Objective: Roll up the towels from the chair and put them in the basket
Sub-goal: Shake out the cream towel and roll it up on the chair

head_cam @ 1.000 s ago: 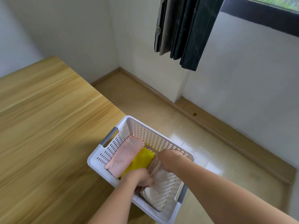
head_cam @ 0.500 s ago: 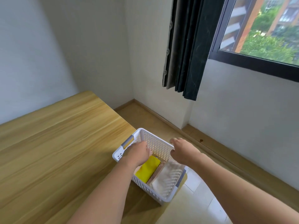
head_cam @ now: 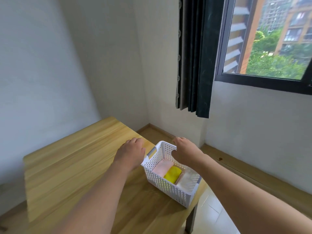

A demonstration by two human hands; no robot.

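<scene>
Standing at the near right corner of a wooden table (head_cam: 70,166), a white plastic basket (head_cam: 166,184) of rectangular shape shows walls pierced with rows of small round holes and grey handle grips at both ends. Three rolled towels lie side by side inside it: a pink towel (head_cam: 163,168) of soft nap on the left, a yellow towel (head_cam: 172,174) in the middle, and a white towel (head_cam: 187,180) with a ribbed weave on the right. All three rest below the rim.

The left hand (head_cam: 130,153) hovers over the table just left of the basket, palm down, fingers loosely bent, holding nothing. The right hand (head_cam: 184,152) hangs above the basket's far end, fingers relaxed and slightly curled, likewise empty; contact with the rim cannot be confirmed.

The table top is light, straight-grained wood with a smooth finish, carried on a dark leg (head_cam: 191,222) at the near corner. Plain white walls meet behind. A dark pleated curtain (head_cam: 194,56) hangs beside a black-framed window (head_cam: 263,81). Pale floor tiles (head_cam: 211,215) adjoin a wooden skirting ledge (head_cam: 244,169).
</scene>
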